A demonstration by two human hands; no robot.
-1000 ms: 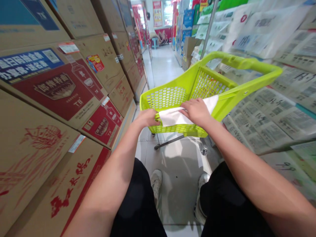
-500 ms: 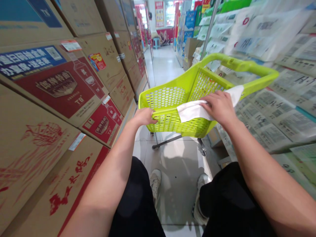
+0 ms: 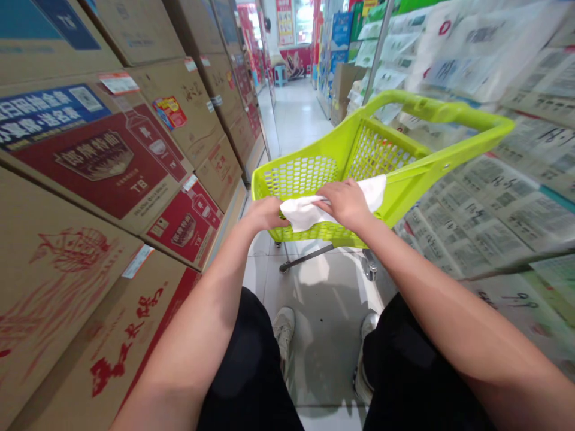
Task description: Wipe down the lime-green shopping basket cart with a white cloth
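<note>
A lime-green plastic shopping cart [image 3: 305,160] with perforated basket walls stands sideways in front of me, its handle to the right. My left hand [image 3: 268,214] is closed around the near corner of the basket rim. A white cloth [image 3: 305,215] lies folded over the near rim, hanging down its outer side. My right hand [image 3: 344,203] grips the cloth against that rim, fingers curled over the top. The cloth's left end reaches close to my left hand. Part of the cloth is hidden under my right hand.
Stacked cardboard cartons [image 3: 94,158] line the left side. On the right, shelves hold packs of white paper goods [image 3: 489,197]. The tiled aisle [image 3: 296,114] runs ahead to a blue stool [image 3: 280,75]. My shoes [image 3: 284,329] stand behind the cart's wheels [image 3: 370,266].
My right hand has slid left along the near rim with the white cloth, toward my left hand. The left hand keeps its hold on the corner.
</note>
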